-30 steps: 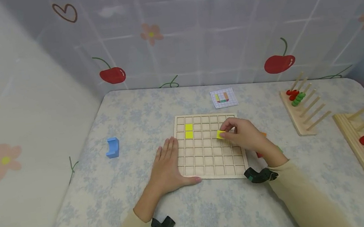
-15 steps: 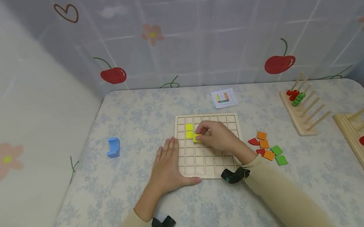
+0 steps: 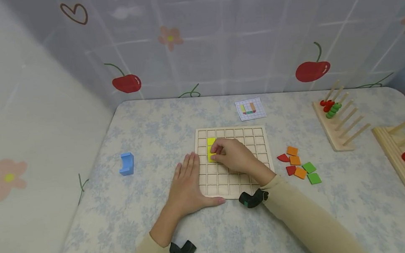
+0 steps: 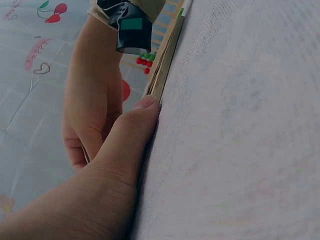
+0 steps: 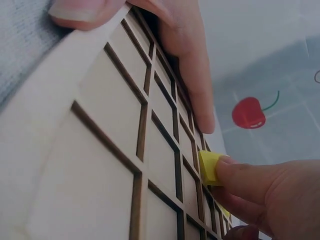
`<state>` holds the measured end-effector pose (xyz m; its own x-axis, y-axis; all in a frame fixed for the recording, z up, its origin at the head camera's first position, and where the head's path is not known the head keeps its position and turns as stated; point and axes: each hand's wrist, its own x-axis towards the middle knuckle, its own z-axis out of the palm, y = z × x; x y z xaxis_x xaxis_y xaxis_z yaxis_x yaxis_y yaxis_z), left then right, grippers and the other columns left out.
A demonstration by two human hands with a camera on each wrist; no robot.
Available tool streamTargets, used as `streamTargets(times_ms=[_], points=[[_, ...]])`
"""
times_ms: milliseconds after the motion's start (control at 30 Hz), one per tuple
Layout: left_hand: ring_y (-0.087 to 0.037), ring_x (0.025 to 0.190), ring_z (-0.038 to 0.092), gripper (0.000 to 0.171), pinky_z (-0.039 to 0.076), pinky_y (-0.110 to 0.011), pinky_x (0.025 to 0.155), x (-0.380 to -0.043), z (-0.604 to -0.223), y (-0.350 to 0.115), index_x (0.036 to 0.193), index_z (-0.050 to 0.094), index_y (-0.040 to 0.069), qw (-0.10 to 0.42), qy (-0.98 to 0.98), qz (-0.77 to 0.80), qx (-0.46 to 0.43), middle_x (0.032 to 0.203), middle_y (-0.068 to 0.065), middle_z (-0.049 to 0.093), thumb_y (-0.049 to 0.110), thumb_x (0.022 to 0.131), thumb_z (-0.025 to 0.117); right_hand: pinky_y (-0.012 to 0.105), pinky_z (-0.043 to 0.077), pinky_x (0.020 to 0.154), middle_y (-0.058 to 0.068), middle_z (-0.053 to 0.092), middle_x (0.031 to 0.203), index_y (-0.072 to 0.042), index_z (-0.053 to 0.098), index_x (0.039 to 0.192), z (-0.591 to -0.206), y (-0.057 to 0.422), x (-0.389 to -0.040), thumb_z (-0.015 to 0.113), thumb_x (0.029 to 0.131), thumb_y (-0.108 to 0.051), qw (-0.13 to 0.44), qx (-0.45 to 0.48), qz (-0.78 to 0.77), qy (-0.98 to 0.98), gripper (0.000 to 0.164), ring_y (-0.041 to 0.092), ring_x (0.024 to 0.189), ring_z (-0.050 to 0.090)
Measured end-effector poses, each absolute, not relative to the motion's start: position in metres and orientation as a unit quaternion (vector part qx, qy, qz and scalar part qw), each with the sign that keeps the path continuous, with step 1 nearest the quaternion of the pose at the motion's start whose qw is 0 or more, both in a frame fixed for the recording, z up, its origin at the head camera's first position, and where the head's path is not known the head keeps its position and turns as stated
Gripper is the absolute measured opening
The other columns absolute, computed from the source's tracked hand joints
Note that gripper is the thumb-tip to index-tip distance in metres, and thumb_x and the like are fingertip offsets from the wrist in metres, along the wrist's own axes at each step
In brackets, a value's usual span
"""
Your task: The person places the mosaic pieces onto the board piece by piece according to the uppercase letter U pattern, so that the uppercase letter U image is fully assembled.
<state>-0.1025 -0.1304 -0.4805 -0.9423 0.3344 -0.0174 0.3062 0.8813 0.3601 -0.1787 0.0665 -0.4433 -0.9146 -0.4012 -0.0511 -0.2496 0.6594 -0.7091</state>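
The wooden grid board (image 3: 222, 179) lies flat on the table. My left hand (image 3: 185, 187) rests along its left side with straight fingers, the thumb at the near edge. My right hand (image 3: 238, 156) pinches a yellow square tile (image 5: 209, 167) between thumb and fingers. In the right wrist view that tile stands tilted against the grid's ridges. From the head, it overlaps the cell just below two yellow tiles (image 3: 211, 141) set in one column near the board's left. My right fingers partly hide the lower of those two.
Orange tiles (image 3: 292, 151), green tiles (image 3: 314, 178) and red curved pieces (image 3: 283, 158) lie right of the board. A pattern card (image 3: 250, 109) is behind it. A blue block (image 3: 126, 164) sits left. Two bead racks (image 3: 333, 127) (image 3: 402, 178) stand at the right.
My right hand has carried the yellow tile leftward across the board to the column of yellow tiles, uncovering the loose pieces at the right. My left hand has stayed put.
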Motion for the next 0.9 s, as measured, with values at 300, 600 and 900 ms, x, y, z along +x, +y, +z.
streamTargets(times_ms=[300, 600, 900], points=[[-0.023, 0.156, -0.003, 0.145, 0.006, -0.049, 0.126, -0.1034, -0.4799, -0.1304, 0.159, -0.002, 0.007, 0.053, 0.971, 0.167, 0.162, 0.168, -0.009, -0.001, 0.095, 0.060, 0.057, 0.030, 0.048, 0.071, -0.004, 0.065, 0.088, -0.019, 0.070, 0.096, -0.4442, 0.0648, -0.1786, 0.072, 0.092, -0.027, 0.094, -0.181, -0.354, 0.912, 0.009, 0.013, 0.076, 0.058], [-0.022, 0.156, -0.004, 0.145, 0.006, -0.048, 0.126, -0.1032, -0.4790, -0.1302, 0.159, -0.003, 0.007, 0.057, 0.971, 0.166, 0.161, 0.168, -0.009, -0.001, 0.095, 0.060, 0.057, 0.031, 0.048, 0.073, -0.004, 0.065, 0.091, -0.019, 0.070, 0.095, -0.4458, 0.0648, -0.1786, 0.073, 0.091, -0.026, 0.092, -0.180, -0.344, 0.917, 0.009, 0.013, 0.079, 0.059], [-0.022, 0.156, -0.005, 0.145, 0.006, -0.048, 0.126, -0.1031, -0.4797, -0.1301, 0.159, -0.003, 0.007, 0.056, 0.971, 0.165, 0.162, 0.168, -0.009, -0.002, 0.095, 0.060, 0.056, 0.031, 0.051, 0.076, -0.005, 0.065, 0.094, -0.018, 0.075, 0.092, -0.4449, 0.0682, -0.1753, 0.076, 0.089, -0.023, 0.090, -0.205, -0.331, 0.917, 0.006, 0.012, 0.083, 0.060]])
